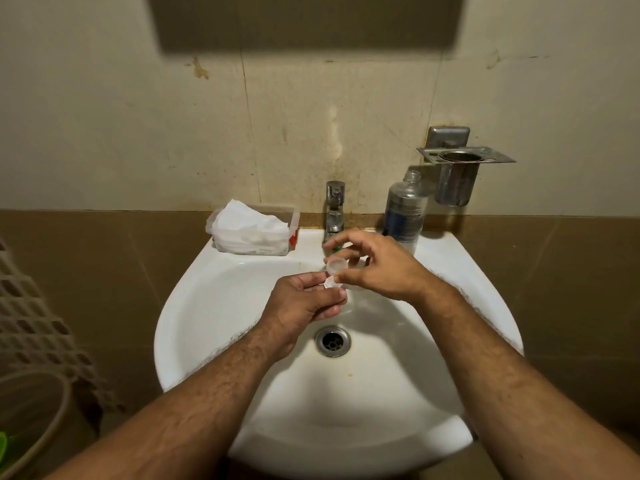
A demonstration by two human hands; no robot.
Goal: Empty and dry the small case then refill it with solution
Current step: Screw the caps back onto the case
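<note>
Over the white sink basin (214, 306), my left hand (304, 303) pinches the small clear case (330, 283) between thumb and fingers. My right hand (374, 268) holds a small translucent cap (335, 265) just above the case, pinched between thumb and fingers, its other fingers spread. A clear solution bottle (405, 209) with a blue label stands uncapped on the sink rim at the back right, behind my right hand. Something small and green (337, 250) peeks out under my right fingers near the tap.
A chrome tap (335, 209) stands at the back middle of the sink. A clear plastic box of white tissues (252, 230) sits on the back left rim. A metal cup holder (457, 171) hangs on the wall at right. The drain (332, 340) lies below my hands.
</note>
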